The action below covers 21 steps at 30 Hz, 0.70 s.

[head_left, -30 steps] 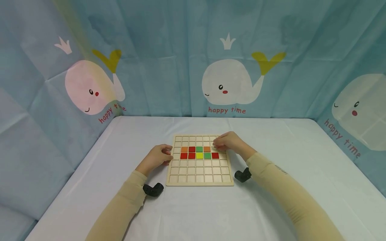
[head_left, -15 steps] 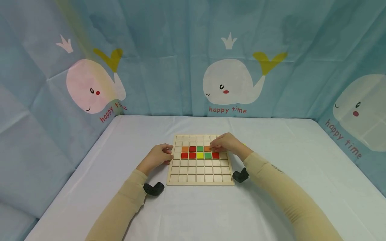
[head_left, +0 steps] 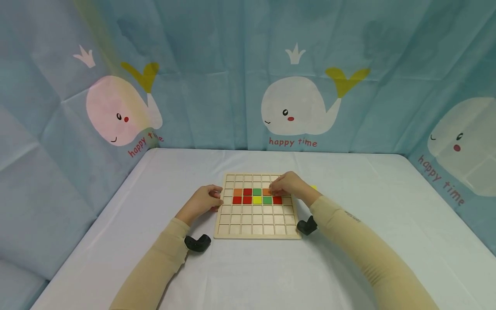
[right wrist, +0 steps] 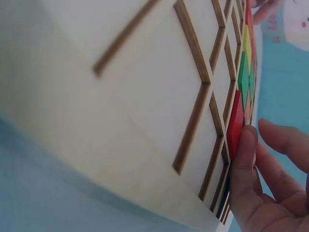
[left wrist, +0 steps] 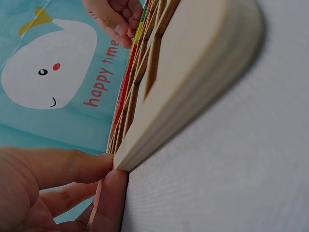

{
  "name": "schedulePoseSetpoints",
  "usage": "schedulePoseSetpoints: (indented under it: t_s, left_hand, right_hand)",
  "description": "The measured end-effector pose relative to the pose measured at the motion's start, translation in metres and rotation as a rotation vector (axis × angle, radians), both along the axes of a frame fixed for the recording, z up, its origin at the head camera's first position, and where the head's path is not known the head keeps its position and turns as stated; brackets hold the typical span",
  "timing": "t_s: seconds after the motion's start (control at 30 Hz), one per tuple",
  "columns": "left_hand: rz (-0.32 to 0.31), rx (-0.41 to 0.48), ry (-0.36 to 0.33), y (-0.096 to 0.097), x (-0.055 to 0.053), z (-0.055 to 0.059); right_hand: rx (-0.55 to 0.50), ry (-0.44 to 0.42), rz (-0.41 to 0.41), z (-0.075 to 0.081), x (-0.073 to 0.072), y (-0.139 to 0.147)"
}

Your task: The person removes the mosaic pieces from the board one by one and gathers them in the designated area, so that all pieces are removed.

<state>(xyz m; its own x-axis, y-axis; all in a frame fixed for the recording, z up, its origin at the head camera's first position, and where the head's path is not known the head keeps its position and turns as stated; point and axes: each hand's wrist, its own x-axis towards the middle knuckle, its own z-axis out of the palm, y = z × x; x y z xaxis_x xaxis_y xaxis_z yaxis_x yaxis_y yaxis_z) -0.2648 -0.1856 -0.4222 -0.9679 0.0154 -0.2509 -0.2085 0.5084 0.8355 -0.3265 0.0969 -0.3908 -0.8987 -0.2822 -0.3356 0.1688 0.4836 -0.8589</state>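
A square wooden grid board lies flat on the table with two rows of coloured square tiles set in it. The back row shows orange, red, green and orange; the front row has red, yellow and green tiles, with a red tile at its right end. My left hand pinches the board's left edge between thumb and finger. My right hand is over the board's right side, fingertips beside the back row's last orange tile. In the right wrist view the thumb touches the board, index finger apart from it.
A yellow piece lies on the white tablecloth, partly hidden behind the right wrist. Black wrist cameras sit by the left cuff and right cuff. A blue curtain with whale prints stands behind the table.
My right hand has shifted slightly left to the end of the back tile row, and the yellow piece behind the wrist has come into view. The left hand stays at the board's edge.
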Motion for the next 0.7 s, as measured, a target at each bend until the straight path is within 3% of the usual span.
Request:
schedulePoseSetpoints:
  t_s: [0.7]
  left_hand:
    - [0.022, -0.013, -0.012, 0.0020, 0.0012, 0.0020]
  right_hand:
    - [0.027, 0.054, -0.014, -0.0009, 0.0019, -0.0038]
